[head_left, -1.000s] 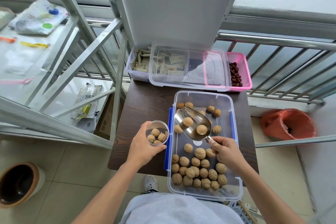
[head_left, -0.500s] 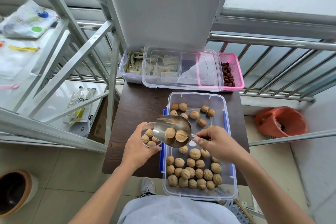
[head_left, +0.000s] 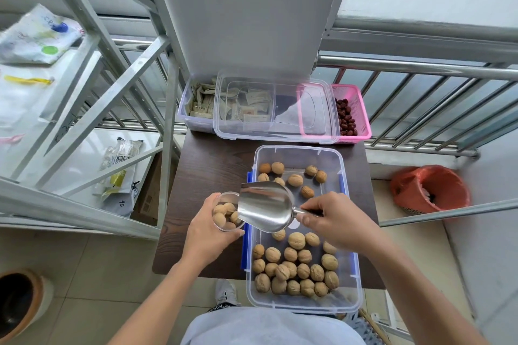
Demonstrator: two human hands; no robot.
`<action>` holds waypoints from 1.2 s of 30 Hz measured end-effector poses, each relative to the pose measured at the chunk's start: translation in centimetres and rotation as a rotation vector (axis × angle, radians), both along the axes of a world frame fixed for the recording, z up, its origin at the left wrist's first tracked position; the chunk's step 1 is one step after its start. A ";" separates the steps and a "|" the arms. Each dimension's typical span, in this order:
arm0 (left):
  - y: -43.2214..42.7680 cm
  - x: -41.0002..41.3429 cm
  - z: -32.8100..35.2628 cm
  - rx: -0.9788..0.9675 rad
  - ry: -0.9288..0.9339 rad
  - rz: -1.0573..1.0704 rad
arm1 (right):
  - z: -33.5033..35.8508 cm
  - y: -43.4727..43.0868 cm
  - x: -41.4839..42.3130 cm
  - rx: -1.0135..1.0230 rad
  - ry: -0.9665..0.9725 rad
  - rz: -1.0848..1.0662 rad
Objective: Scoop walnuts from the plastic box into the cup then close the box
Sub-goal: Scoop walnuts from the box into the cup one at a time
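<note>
Left hand wrapped around clear cup of walnuts, beside open plastic box on dark table. Right hand gripping handle of metal scoop, tipped mouth-first over cup rim. More walnuts loose in box.

The plastic box sits on the right half of the counter, open, its near end past the counter's near edge. Walnuts lie mostly at its near end, with a few at the far end. Just left of the box, the left hand holds the cup with walnuts in it. The right hand holds the scoop over the box, its mouth tipped left at the cup's rim, perhaps touching it. At the counter's far edge, a lid lies across a tub of packets on the left and a basket on the right.
</note>
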State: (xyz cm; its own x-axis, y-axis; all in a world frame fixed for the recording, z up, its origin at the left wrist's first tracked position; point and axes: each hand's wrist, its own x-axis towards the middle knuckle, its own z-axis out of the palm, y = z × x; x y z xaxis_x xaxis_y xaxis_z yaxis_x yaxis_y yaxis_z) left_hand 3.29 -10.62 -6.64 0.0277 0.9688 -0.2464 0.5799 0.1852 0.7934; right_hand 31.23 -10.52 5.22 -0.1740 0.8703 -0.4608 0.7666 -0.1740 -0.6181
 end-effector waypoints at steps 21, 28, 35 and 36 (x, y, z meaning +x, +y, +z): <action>0.4 0.0 -0.5 0.016 0.028 -0.005 | -7.4 -1.2 1.8 -0.288 -0.112 -0.419; 0.2 0.0 -0.5 0.017 0.033 -0.011 | -10.5 -0.9 1.6 -0.296 -0.104 -0.463; 0.3 0.1 -0.3 0.014 0.036 -0.012 | -12.1 0.1 1.0 -0.293 -0.112 -0.482; 0.3 0.1 -0.3 0.014 0.035 -0.011 | -12.3 0.3 0.9 -0.293 -0.119 -0.477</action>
